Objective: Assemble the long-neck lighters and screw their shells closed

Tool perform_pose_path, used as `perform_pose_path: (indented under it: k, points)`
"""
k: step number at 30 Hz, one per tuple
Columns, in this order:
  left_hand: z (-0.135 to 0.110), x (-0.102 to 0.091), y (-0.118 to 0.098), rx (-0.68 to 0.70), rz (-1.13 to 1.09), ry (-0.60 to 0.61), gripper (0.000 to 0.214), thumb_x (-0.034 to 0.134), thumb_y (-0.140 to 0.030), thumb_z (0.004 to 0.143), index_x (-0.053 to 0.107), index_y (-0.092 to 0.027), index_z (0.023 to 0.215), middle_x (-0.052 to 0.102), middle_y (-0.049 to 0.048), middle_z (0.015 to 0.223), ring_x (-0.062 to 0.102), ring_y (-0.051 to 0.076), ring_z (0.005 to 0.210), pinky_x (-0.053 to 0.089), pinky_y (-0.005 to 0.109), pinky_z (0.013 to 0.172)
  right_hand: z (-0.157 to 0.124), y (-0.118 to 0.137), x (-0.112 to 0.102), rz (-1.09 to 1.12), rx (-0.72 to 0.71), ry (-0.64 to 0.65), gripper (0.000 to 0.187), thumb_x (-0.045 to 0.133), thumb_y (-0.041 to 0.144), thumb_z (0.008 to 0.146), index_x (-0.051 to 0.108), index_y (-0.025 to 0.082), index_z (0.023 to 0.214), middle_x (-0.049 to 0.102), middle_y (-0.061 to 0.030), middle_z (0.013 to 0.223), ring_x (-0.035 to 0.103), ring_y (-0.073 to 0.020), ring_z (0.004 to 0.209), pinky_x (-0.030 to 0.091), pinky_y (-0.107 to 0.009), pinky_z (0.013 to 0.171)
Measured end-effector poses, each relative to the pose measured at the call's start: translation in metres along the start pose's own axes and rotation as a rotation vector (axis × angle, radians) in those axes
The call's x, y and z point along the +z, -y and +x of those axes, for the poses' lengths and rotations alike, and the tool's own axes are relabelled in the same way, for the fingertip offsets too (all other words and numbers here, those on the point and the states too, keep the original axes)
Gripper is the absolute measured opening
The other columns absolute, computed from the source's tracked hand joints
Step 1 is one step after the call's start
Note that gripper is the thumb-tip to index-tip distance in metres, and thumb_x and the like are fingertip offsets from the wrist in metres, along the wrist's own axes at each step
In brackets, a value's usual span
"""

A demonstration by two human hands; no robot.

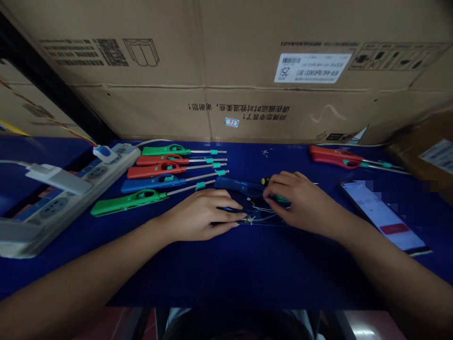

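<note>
Opened blue plastic lighter body: lies on dark-blue desk | left hand: grip lies over body, closure unclear | right hand: grip curls near thin white wires, hold hidden | handling: light pressure, slack wires advisable

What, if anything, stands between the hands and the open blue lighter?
Nothing visible: the left hand touches the open blue lighter, the right hand is by its white wires. The other blue shell lies beyond, not between.

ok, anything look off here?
A blue plastic lighter casing lies open at centre, thin white wires exposed, unlike the closed green, red and blue lighters at left. Large brown cardboard box behind: printing upside down.
</note>
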State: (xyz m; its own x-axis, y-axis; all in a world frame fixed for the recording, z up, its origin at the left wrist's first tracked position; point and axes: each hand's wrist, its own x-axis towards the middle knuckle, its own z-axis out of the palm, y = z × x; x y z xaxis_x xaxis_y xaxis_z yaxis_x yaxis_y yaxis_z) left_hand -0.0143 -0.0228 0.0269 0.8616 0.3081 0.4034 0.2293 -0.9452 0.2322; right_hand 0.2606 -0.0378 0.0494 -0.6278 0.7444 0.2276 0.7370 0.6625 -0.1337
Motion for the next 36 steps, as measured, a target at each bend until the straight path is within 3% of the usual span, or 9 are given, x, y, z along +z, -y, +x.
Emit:
perform_pose_path:
  k: [8,14,19,24,36]
  points:
    - [0.0,0.001,-0.002,-0.004,0.028,0.017,0.025,0.058,-0.026,0.1,0.074,-0.023,0.119,0.075,0.0074,0.117,0.069,0.022,0.103,0.059,0.036,0.087,0.002,-0.002,0.015,0.084,0.024,0.024,0.014,0.061,0.019,0.095,0.071,0.019,0.104,0.071,-0.0073,0.101,0.066,-0.0218,0.093,0.048,-0.036,0.083]
    - [0.001,0.004,-0.005,-0.005,0.026,0.014,0.025,0.058,-0.026,0.1,0.074,-0.02,0.118,0.075,0.0071,0.117,0.068,0.022,0.102,0.06,0.037,0.088,0.003,0.001,0.024,0.282,0.171,-0.033,0.007,0.067,0.02,0.092,0.074,0.021,0.096,0.071,-0.0038,0.094,0.067,-0.0171,0.085,0.051,-0.03,0.076]
    - [0.003,0.004,-0.006,-0.024,-0.002,0.004,0.024,0.059,-0.026,0.099,0.074,-0.023,0.118,0.076,0.0069,0.115,0.069,0.021,0.102,0.059,0.037,0.088,0.004,0.004,0.021,0.297,0.15,-0.049,0.012,0.06,0.011,0.092,0.069,0.019,0.091,0.071,-0.005,0.093,0.067,-0.0167,0.082,0.05,-0.029,0.073]
    - [0.003,0.004,-0.003,-0.054,-0.051,-0.018,0.023,0.06,-0.026,0.098,0.075,-0.023,0.116,0.076,0.0064,0.113,0.068,0.02,0.1,0.059,0.035,0.087,0.004,0.005,0.012,0.375,0.178,-0.078,0.013,0.058,0.014,0.093,0.069,0.021,0.091,0.076,-0.0022,0.087,0.069,-0.0158,0.075,0.051,-0.028,0.069]
    - [0.0,0.003,0.0,-0.034,0.0,0.012,0.025,0.058,-0.027,0.1,0.074,-0.023,0.119,0.076,0.0047,0.116,0.067,0.021,0.1,0.058,0.037,0.089,-0.003,0.003,0.006,0.248,-0.134,0.057,0.019,0.057,0.017,0.098,0.072,0.021,0.108,0.073,-0.0061,0.104,0.07,-0.0182,0.091,0.054,-0.031,0.082]
